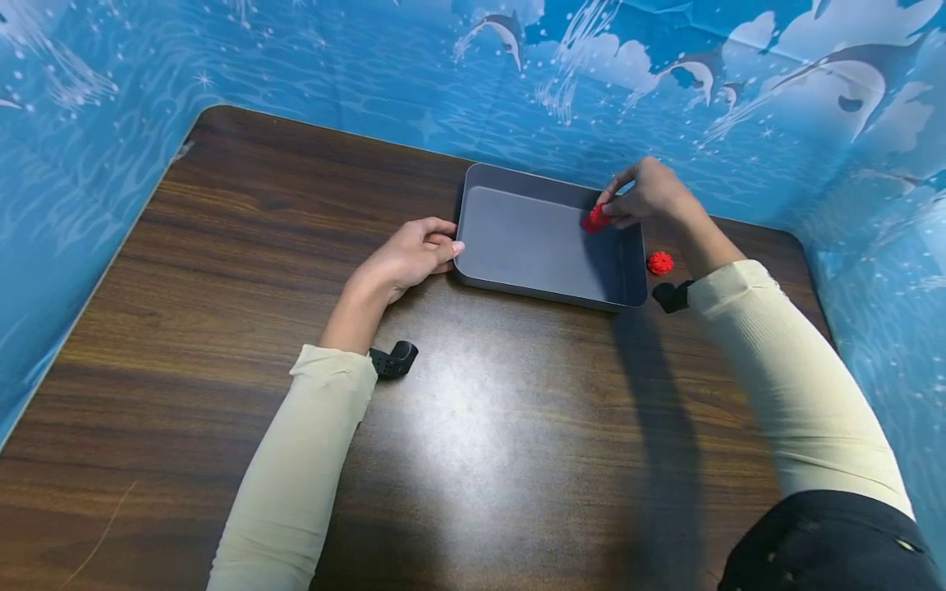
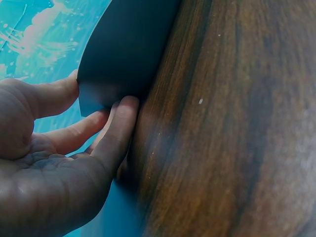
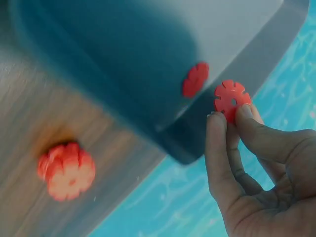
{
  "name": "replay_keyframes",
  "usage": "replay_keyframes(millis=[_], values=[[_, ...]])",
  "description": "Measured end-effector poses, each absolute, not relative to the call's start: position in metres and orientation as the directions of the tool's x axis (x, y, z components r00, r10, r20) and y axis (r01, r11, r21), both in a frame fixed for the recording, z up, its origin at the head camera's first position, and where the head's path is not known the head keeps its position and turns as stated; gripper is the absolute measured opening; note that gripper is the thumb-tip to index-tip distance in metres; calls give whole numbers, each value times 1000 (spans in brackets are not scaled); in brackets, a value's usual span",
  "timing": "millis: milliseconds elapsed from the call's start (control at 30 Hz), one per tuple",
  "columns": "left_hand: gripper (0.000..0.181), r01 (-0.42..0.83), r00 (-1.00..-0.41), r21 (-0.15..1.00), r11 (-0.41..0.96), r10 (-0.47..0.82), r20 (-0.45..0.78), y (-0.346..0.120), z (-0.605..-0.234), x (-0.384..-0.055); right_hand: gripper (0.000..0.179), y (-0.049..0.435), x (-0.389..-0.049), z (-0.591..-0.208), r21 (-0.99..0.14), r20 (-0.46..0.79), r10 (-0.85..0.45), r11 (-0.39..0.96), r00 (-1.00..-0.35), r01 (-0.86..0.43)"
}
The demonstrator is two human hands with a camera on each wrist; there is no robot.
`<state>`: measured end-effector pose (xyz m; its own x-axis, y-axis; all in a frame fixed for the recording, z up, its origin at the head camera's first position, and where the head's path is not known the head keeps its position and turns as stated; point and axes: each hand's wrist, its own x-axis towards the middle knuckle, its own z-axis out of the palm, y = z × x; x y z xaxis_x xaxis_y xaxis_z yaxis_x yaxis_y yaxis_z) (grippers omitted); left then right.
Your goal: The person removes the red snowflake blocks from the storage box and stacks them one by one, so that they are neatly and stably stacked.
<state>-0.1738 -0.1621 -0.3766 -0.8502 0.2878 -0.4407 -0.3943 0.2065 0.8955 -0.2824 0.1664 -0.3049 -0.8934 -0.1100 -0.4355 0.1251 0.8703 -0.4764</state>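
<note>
My right hand (image 1: 650, 194) is over the right end of a dark grey rectangular tray (image 1: 517, 238). Between thumb and fingertips it pinches a red notched plastic disc (image 3: 228, 95) with a small centre hole. A second red disc (image 3: 196, 79) lies on the tray floor near that end, as the right wrist view shows. My left hand (image 1: 410, 256) holds the tray's left edge, thumb at the rim and fingers against the outer wall. Outside the tray, close to its right wall, a small stack of red discs (image 3: 70, 172) rests on the brown table.
The wood-grain table (image 1: 244, 271) reaches back to a blue curtain (image 1: 355, 74) printed with dolphins, right behind the tray. Each wrist wears a black strap device (image 1: 395, 359). A dark rounded object (image 1: 828, 542) fills the lower right corner of the head view.
</note>
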Motion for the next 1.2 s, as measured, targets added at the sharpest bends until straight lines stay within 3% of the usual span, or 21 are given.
replay_keyframes(millis=[400, 667, 933, 1200], values=[[58, -387, -857, 902, 192, 286, -428, -163, -382, -174, 31, 218, -285, -285, -373, -450, -81, 922, -889, 104], [59, -386, -855, 901, 200, 289, -431, -165, -380, -174, 30, 249, -277, -285, -367, -501, -32, 913, -865, 179], [60, -382, -856, 903, 198, 292, -426, -163, -380, -173, 29, 273, -267, -294, -454, -580, -28, 841, -814, 294], [59, -381, -855, 902, 204, 294, -427, -161, -379, -174, 18, 285, -259, -309, -489, -608, -49, 809, -792, 325]])
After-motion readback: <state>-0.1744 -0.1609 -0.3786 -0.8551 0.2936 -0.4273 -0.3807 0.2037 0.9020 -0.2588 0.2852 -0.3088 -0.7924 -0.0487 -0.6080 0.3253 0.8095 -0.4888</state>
